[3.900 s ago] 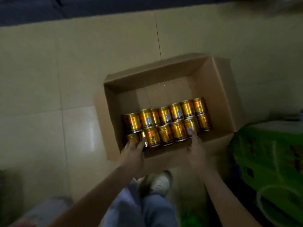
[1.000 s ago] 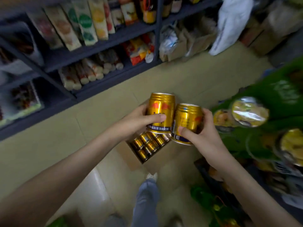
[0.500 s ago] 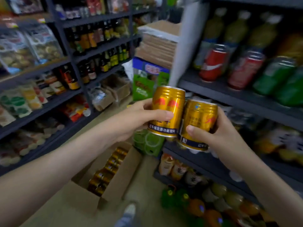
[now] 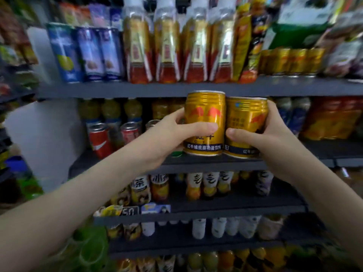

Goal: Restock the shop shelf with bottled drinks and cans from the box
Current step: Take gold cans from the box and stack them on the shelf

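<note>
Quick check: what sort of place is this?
Most likely a small shop's drinks aisle. Tiered grey shelves hold rows of bottled drinks and red cola cans, and a price tag sits on one shelf edge. The left hand grips one gold can, the right hand a second gold can.

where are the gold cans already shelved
Head view, upper right: the shelved gold cans stand on the upper shelf, right of the tall bottles, above the right hand.
</note>
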A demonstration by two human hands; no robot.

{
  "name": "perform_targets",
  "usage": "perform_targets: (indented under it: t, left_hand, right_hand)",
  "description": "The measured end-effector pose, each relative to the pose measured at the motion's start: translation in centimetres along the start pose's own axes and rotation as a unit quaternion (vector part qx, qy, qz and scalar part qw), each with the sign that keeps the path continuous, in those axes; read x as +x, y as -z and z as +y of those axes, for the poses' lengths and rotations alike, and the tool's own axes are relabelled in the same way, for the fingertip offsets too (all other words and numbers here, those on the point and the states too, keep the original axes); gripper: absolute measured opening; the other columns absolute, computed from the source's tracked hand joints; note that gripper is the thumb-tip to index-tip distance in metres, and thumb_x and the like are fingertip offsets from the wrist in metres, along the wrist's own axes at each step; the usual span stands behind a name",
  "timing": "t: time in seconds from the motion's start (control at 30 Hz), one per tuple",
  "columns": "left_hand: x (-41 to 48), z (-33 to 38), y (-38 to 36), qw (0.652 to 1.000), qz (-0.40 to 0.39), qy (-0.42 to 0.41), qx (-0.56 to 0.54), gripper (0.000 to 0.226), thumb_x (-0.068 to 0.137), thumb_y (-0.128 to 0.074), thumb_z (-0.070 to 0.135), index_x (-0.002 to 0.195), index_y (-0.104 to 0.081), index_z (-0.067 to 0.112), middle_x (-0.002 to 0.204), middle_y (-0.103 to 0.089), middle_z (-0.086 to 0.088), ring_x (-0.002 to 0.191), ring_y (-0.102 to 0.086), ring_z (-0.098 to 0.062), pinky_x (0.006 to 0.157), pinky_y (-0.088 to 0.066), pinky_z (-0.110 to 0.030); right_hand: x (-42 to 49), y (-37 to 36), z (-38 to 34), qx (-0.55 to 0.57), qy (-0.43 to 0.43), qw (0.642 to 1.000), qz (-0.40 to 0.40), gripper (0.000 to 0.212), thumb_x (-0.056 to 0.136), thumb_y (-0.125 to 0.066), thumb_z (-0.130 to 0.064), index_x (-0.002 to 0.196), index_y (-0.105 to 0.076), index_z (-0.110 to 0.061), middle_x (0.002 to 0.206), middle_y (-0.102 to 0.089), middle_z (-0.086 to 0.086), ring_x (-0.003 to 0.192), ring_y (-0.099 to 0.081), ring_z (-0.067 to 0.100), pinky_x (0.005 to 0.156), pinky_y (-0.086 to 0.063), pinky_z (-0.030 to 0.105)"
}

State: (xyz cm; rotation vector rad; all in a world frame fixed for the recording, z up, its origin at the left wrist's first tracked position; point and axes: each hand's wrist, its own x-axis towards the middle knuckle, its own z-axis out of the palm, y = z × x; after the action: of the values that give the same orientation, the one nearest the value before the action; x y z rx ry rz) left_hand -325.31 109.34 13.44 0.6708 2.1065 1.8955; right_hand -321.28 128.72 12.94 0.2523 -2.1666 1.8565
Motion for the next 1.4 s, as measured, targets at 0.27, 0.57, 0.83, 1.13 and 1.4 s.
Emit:
perform_targets:
  t: [0.27, 0.57, 0.83, 1.13, 1.4]
  left_hand:
    - [6.8, 2.6, -6.5, 0.998, -0.034, -0.035, 0.027, 0.068, 0.050, -0.079, 0.046, 0.115, -0.060, 0.036, 0.104, -0.071, 0.015, 0.094, -0.068, -0.003, 0.087, -0.049, -0.030]
    - [13.6, 4.0, -15.3, 0.994, 0.073, -0.078, 0.030, 0.058, 0.048, -0.080, 0.044, 0.103, -0.063, 0.042, 0.098, -0.071, 0.021, 0.091, -0.066, 0.003, 0.084, -0.049, -0.025]
    - [18.9, 6.4, -20.6, 0.968, 0.229, -0.107, -0.001, 0.061, 0.047, -0.080, 0.041, 0.105, -0.063, 0.038, 0.102, -0.071, 0.016, 0.097, -0.065, -0.005, 0.083, -0.048, -0.028]
    - [21.0, 7.4, -19.9, 0.952, 0.294, -0.087, -0.001, 0.063, 0.047, -0.084, 0.033, 0.106, -0.063, 0.028, 0.112, -0.068, 0.005, 0.108, -0.063, -0.016, 0.100, -0.047, -0.045]
    - [23.6, 8.3, -18.9, 0.955, 0.278, -0.090, 0.045, 0.068, 0.039, -0.084, 0.045, 0.102, -0.061, 0.035, 0.106, -0.069, 0.013, 0.104, -0.063, -0.010, 0.097, -0.048, -0.039]
  right_hand:
    - [1.5, 10.1, -1.0, 0.012, 0.001, 1.000, 0.004, 0.081, 0.063, -0.082, -0.017, 0.131, -0.040, -0.032, 0.113, -0.066, -0.002, 0.098, -0.067, 0.013, 0.084, -0.052, 0.034]
    - [6.0, 23.4, -1.5, -0.064, 0.085, 0.994, 0.003, 0.072, 0.053, -0.075, -0.024, 0.115, -0.040, -0.035, 0.105, -0.062, -0.003, 0.086, -0.067, 0.004, 0.064, -0.054, 0.017]
    - [16.1, 32.3, -0.8, -0.121, 0.138, 0.983, -0.032, 0.071, 0.067, -0.083, -0.025, 0.120, -0.035, -0.032, 0.109, -0.056, -0.002, 0.093, -0.065, 0.015, 0.078, -0.058, 0.032]
    - [24.5, 29.2, 1.1, -0.212, 0.162, 0.963, -0.048, 0.061, 0.074, -0.079, -0.035, 0.117, -0.037, -0.024, 0.099, -0.053, -0.005, 0.086, -0.056, 0.011, 0.071, -0.050, 0.024]
    - [28.6, 27.8, 2.3, -0.242, 0.127, 0.955, -0.117, 0.054, 0.079, -0.075, -0.033, 0.118, -0.039, -0.021, 0.106, -0.058, 0.002, 0.089, -0.059, 0.013, 0.069, -0.049, 0.023]
